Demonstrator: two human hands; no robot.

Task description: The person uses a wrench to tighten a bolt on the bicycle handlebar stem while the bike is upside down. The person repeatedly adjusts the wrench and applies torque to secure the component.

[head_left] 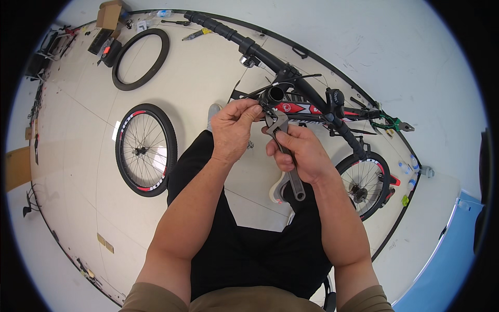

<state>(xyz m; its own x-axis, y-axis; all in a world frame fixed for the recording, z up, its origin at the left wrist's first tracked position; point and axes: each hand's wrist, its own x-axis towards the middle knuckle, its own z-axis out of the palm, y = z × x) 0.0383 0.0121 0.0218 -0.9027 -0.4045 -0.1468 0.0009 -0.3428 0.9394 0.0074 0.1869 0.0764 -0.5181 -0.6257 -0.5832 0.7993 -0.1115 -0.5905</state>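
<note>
My right hand (305, 152) is wrapped round a grey adjustable wrench (295, 177), its thumb along the handle and the jaw end up by the bicycle. With thumb and finger pinched together, my left hand (234, 130) is at a small dark part just below an open black tube end (274, 94). What lies in that pinch is hidden by the fingers. The wrench jaws sit close to the same part; whether they grip it I cannot tell. Behind is the bicycle's red, white and black frame (306, 108), with a black handlebar (223, 30) crossing above.
A detached wheel (171, 140) and a loose tyre (165, 52) lie on the floor to the left. The bicycle's other wheel (384, 177) is at my right, near bottles (414, 162) along the wall. Green-handled pliers (403, 125) lie farther right. A cardboard box (109, 15) stands far left.
</note>
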